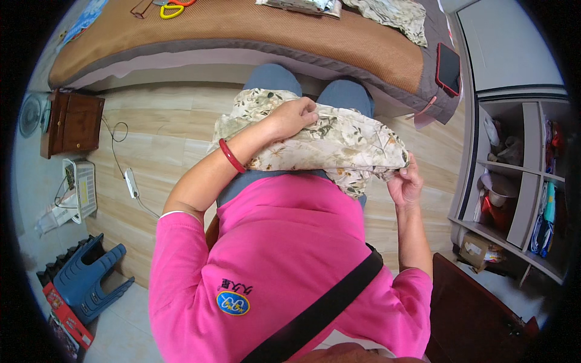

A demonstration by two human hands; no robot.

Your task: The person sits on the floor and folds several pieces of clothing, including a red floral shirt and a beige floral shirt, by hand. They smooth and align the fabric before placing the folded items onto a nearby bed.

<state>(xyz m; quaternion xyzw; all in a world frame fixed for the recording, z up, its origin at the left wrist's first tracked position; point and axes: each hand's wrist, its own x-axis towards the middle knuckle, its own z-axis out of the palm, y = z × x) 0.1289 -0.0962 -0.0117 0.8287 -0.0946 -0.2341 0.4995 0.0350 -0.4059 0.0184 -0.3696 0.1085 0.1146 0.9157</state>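
Note:
A cream cloth with a leaf and flower print [336, 140] lies bunched and partly folded across my lap, over blue trousers. My left hand [292, 119], with a red bangle on its wrist, rests on top of the cloth with its fingers curled; whether it pinches the fabric is not clear. At the cloth's right end, my right hand [405, 181] grips the edge between thumb and fingers. Part of the cloth hangs down towards my waist beside that hand.
A bed with a brown woven mat [218, 31] stands before my knees, bearing yellow-handled scissors [171, 11], more printed cloth [395, 16] and a red-cased phone [448, 69]. Shelves [529, 136] are at right. At left are a wooden cabinet [75, 122], a power strip [131, 183] and blue plastic stools [86, 281].

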